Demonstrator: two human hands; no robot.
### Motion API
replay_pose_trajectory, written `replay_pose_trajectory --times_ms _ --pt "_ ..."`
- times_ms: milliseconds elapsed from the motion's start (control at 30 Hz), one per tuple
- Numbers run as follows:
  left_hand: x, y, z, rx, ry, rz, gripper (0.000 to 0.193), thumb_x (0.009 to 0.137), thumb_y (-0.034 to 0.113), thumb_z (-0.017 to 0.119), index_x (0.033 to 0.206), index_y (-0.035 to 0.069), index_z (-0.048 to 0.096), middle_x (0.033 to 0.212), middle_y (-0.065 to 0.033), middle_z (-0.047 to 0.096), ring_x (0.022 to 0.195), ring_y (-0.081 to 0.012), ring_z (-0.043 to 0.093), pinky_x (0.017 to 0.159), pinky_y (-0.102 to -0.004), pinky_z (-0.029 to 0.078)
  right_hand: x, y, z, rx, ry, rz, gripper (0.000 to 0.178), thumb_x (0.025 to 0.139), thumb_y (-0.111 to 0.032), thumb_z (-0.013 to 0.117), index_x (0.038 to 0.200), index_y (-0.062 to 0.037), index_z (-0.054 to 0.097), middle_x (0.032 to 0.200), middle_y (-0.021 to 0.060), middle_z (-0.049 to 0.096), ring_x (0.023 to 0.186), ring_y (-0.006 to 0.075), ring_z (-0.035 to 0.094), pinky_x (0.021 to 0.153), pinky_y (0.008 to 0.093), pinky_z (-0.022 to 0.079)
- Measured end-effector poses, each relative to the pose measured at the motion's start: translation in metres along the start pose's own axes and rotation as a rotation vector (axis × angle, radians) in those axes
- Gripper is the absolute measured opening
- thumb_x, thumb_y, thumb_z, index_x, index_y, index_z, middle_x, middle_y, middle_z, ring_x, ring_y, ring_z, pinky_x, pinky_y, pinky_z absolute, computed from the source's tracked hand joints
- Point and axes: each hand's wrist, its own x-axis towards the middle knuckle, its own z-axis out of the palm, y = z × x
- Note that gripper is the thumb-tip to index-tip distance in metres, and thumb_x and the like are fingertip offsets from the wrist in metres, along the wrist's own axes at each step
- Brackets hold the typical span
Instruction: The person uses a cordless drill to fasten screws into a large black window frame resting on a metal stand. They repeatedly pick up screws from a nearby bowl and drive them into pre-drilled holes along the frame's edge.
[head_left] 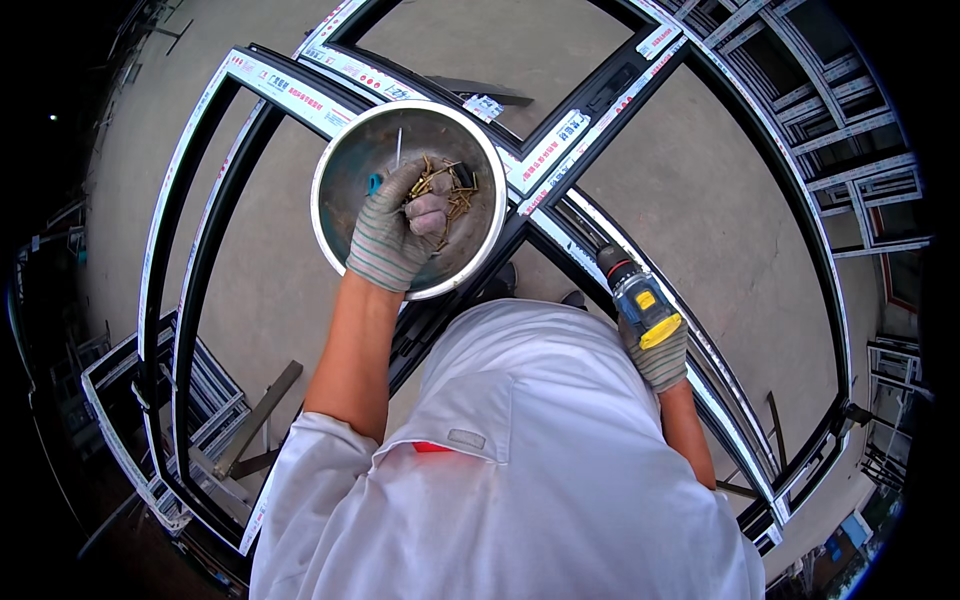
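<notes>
Screws (447, 193), brass-coloured, lie heaped in the metal bowl (340, 170) resting on the dark window frame (590, 130). From the head view we see our gloved left hand (397, 232) pinching into them, fingers closed on a few, while our right hand (660, 355) grips the cordless drill (635, 295) beside our white shirt (520, 450).

We are in a window-frame workshop. Dark window frames (640, 70) lie across a bare concrete floor (700, 200), with more frames stacked (850, 120) along the edges. A metal bowl of screws (345, 190) and a cordless drill (635, 295) point to assembly work.
</notes>
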Motion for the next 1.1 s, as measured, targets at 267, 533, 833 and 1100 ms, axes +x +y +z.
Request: replay_pose_trajectory --times_ms 267,533,833,1100 --pt "-0.009 0.0 0.012 -0.101 -0.017 -0.031 0.024 0.098 0.016 0.046 0.106 -0.006 0.053 0.084 -0.0097 0.047 0.054 -0.0074 0.04 0.042 -0.0196 0.033 0.004 -0.008 0.0 -0.007 0.16 -0.078 0.015 0.083 -0.021 0.065 0.097 -0.0143 0.066 0.093 0.0071 0.068 0.086 0.0288 0.065 0.074 0.0418 0.052" --pt "-0.014 0.002 0.017 -0.078 -0.067 -0.028 0.027 0.097 0.02 0.048 0.105 -0.004 0.057 0.084 -0.0106 0.053 0.056 -0.0089 0.042 0.044 -0.02 0.034 0.002 -0.019 -0.006 -0.074 0.121 -0.105 0.026 0.082 -0.021 0.066 0.107 -0.0142 0.064 0.106 0.0073 0.066 0.097 0.0283 0.062 0.085 0.0408 0.049" --pt "-0.021 0.007 0.017 -0.081 -0.168 -0.044 0.026 0.099 0.023 0.049 0.103 0.0 0.061 0.084 -0.0106 0.056 0.052 -0.0076 0.041 0.041 -0.0195 0.033 0.001 -0.034 -0.012 -0.159 0.235 -0.202 0.023 0.079 -0.021 0.07 0.1 -0.0131 0.065 0.094 0.0078 0.067 0.087 0.0294 0.064 0.077 0.0411 0.052" --pt "-0.031 0.011 0.028 -0.022 -0.243 0.021 0.028 0.099 0.021 0.048 0.107 -0.003 0.06 0.082 -0.0099 0.053 0.051 -0.0062 0.04 0.039 -0.019 0.033 -0.026 -0.03 -0.004 -0.147 0.286 -0.18 0.015 0.077 -0.021 0.074 0.089 -0.0166 0.066 0.085 0.0041 0.066 0.077 0.0273 0.064 0.067 0.0402 0.052"
